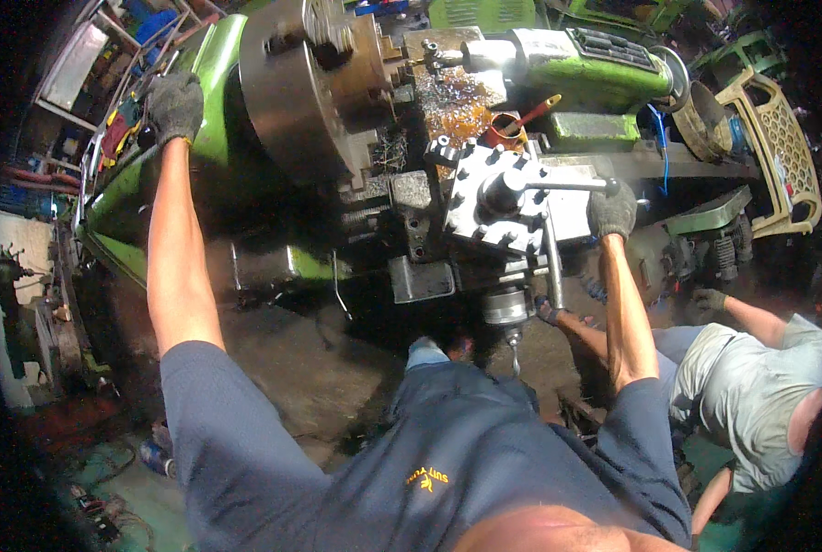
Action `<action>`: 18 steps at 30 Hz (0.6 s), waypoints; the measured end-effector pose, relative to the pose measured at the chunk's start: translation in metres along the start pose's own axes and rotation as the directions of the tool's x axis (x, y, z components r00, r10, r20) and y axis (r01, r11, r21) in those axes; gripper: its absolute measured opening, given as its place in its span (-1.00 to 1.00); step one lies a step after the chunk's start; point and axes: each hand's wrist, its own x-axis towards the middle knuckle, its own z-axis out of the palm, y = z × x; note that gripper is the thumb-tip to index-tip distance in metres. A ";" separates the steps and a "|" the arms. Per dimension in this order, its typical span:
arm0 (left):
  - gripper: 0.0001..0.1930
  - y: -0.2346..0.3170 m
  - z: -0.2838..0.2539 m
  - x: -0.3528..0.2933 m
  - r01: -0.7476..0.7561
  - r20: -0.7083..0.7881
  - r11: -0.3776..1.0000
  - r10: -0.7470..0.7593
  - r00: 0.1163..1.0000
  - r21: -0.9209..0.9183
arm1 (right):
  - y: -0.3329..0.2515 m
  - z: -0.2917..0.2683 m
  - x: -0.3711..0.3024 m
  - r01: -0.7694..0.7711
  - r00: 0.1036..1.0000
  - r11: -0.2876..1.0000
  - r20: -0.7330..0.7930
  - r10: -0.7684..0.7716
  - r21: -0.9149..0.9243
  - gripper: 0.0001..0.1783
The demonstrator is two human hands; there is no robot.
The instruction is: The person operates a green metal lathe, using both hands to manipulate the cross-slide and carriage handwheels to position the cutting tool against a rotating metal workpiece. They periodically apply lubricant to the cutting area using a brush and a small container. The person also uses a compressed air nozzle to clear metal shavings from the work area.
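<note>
At the upper left, beside a small red and yellow bundle, the person's gloved left hand rests against the green lathe housing; its fingers point away from the wearer, and how far they are bent cannot be told. Next along stands the big round steel chuck, its jaws facing right, with metal shavings lying just past it. Near the middle, the square tool post, ringed with dark bolts, sits on the carriage, and behind it a brush leans in a red pot. From the post's centre a steel lever reaches right to a dark knob, where the gloved right hand is; whether its fingers close around the knob cannot be told. Behind that hand, the green tailstock ends in a handwheel. Farther right are a bent-over co-worker in a pale shirt and a cream plastic chair.
</note>
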 end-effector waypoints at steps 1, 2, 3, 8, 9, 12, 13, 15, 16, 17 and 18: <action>-0.82 -0.002 0.003 0.001 -0.013 -0.016 1.000 0.013 1.000 0.000 | 0.005 0.003 0.000 0.009 1.000 1.000 -0.009 -0.009 0.005 -0.67; -0.82 -0.007 0.004 -0.003 -0.027 -0.022 0.999 0.028 0.999 0.023 | -0.009 -0.004 -0.004 0.030 0.998 0.997 -0.052 -0.027 0.066 -0.69; -0.82 -0.001 0.004 0.000 -0.051 -0.035 0.998 0.051 0.998 0.028 | -0.009 -0.007 -0.007 -0.031 0.999 0.999 -0.027 0.032 0.038 -0.70; -0.78 -0.005 0.004 0.002 -0.020 -0.011 1.000 0.020 1.000 -0.009 | -0.017 -0.018 -0.005 -0.002 1.000 0.997 0.018 0.001 0.077 -0.71; -0.77 0.002 0.004 0.005 0.004 0.026 1.000 -0.004 1.000 -0.012 | -0.007 -0.013 -0.003 0.047 0.999 0.996 -0.006 -0.046 0.071 -0.70; -0.77 0.002 0.003 0.006 0.066 0.106 0.998 -0.068 0.992 0.020 | -0.001 -0.009 -0.004 0.085 0.995 0.994 -0.052 -0.081 0.065 -0.75; -0.77 -0.007 0.004 0.004 0.043 0.093 0.999 -0.046 0.995 0.029 | -0.005 -0.008 -0.003 0.090 0.994 0.989 -0.065 -0.083 0.116 -0.76; -0.77 -0.007 0.005 0.002 0.000 0.068 1.000 -0.002 0.998 0.022 | 0.000 -0.004 -0.001 0.079 0.996 0.990 -0.058 -0.072 0.118 -0.77; -0.77 -0.005 0.006 0.004 0.011 0.079 1.000 -0.013 0.997 0.026 | 0.003 -0.003 -0.002 0.074 0.996 0.990 -0.055 -0.068 0.116 -0.78; -0.78 -0.003 0.005 0.003 0.026 0.089 0.999 -0.029 0.996 0.034 | 0.004 -0.003 -0.002 0.075 0.995 0.988 -0.069 -0.066 0.133 -0.78; -0.78 -0.002 0.004 0.003 0.022 0.087 0.999 -0.023 0.996 0.023 | 0.004 -0.003 -0.002 0.076 0.994 0.986 -0.084 -0.064 0.150 -0.78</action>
